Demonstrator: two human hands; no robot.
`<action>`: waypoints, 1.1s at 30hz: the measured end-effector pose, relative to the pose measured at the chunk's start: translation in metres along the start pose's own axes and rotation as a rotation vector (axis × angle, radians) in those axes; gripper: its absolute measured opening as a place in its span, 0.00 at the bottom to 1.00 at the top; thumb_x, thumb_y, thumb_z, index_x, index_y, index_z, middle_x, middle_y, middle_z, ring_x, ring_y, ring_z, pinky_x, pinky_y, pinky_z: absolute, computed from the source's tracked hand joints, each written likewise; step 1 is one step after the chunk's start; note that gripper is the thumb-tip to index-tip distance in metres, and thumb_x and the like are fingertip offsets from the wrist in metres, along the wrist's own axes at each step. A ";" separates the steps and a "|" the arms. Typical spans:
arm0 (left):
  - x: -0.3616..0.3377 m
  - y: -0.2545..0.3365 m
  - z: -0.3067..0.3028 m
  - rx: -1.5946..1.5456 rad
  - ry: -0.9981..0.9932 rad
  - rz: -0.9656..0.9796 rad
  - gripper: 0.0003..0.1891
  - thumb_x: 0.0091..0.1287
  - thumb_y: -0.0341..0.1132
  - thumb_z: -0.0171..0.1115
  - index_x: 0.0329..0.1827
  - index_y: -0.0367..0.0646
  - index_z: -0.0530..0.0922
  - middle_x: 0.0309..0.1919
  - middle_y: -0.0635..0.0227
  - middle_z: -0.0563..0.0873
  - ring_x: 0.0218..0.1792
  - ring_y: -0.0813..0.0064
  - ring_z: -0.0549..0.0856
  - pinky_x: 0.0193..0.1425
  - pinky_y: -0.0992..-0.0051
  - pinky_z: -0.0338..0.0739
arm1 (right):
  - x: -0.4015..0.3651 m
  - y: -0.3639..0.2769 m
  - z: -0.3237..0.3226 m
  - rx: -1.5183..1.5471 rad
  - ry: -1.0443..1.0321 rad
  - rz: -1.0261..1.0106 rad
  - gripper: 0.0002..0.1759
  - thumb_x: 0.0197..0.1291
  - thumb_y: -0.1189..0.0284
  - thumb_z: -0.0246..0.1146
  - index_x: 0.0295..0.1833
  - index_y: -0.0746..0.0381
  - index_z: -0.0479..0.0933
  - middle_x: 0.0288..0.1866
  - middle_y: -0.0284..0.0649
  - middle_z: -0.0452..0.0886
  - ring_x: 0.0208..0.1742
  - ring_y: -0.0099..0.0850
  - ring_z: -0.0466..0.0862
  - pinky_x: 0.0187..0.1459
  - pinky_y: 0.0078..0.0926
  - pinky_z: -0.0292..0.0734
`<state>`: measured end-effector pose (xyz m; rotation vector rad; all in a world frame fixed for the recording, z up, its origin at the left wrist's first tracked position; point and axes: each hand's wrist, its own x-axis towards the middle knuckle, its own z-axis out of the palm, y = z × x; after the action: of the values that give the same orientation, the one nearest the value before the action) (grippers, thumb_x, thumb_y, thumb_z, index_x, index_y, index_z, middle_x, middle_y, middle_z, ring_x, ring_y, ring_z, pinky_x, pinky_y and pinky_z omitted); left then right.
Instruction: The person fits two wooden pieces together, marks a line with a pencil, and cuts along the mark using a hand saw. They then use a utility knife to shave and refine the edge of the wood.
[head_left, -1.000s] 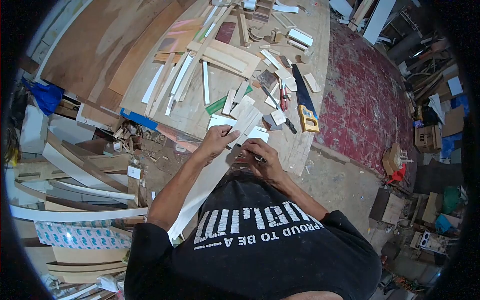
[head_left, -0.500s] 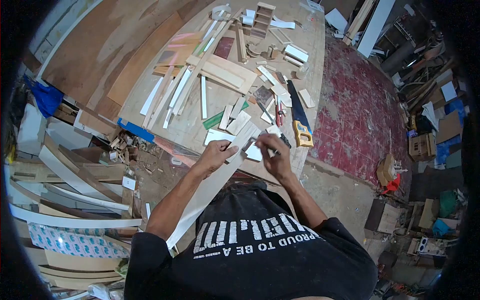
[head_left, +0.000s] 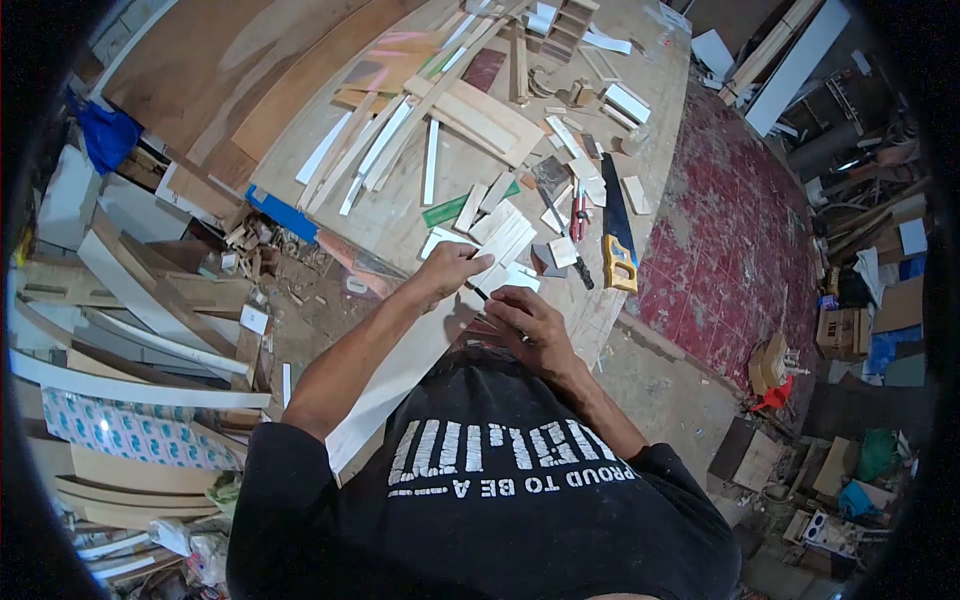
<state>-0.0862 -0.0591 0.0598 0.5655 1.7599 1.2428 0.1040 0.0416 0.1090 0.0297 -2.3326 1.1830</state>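
Observation:
A long pale wooden board slants from the workbench down beside my body. My left hand grips its edge near the upper end, thumb lying across the face. My right hand is closed around a slim, dark, pen-like tool, whose tip lies over the board just below my left thumb. Its exact kind is too small to tell. Past the board's end are small wood offcuts and a green strip. A small square block lies to the right of it.
The workbench carries a handsaw with a yellow handle, red-handled pliers, long wooden strips and a framed panel. Curved wooden pieces are stacked at left. Boxes and clutter line the right side.
My right hand has moved down and left, bringing the dark tool across the board below my left thumb. My left hand still holds the board. The view has shifted slightly.

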 end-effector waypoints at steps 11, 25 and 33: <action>-0.007 0.007 0.000 -0.109 -0.033 -0.096 0.19 0.70 0.44 0.70 0.50 0.34 0.88 0.37 0.65 0.90 0.37 0.78 0.84 0.43 0.73 0.78 | 0.002 0.018 0.022 -0.186 -0.224 -0.039 0.29 0.49 0.79 0.74 0.61 0.63 0.80 0.48 0.43 0.83 0.44 0.43 0.86 0.43 0.37 0.84; -0.006 -0.006 -0.002 -0.118 -0.050 -0.085 0.21 0.70 0.45 0.69 0.51 0.33 0.88 0.40 0.64 0.90 0.42 0.77 0.84 0.48 0.74 0.76 | -0.004 0.012 0.020 -0.140 -0.209 -0.036 0.26 0.49 0.82 0.71 0.57 0.66 0.79 0.45 0.44 0.81 0.42 0.44 0.85 0.41 0.39 0.83; -0.007 -0.007 0.002 -0.153 -0.018 -0.090 0.20 0.70 0.45 0.70 0.49 0.31 0.88 0.38 0.65 0.91 0.38 0.78 0.85 0.44 0.75 0.77 | -0.003 -0.008 -0.001 -0.142 -0.197 0.015 0.22 0.50 0.84 0.71 0.53 0.67 0.81 0.42 0.47 0.82 0.40 0.45 0.87 0.39 0.40 0.83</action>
<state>-0.0806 -0.0665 0.0560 0.4035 1.6402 1.2917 0.1089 0.0372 0.1139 0.0824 -2.5878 1.0610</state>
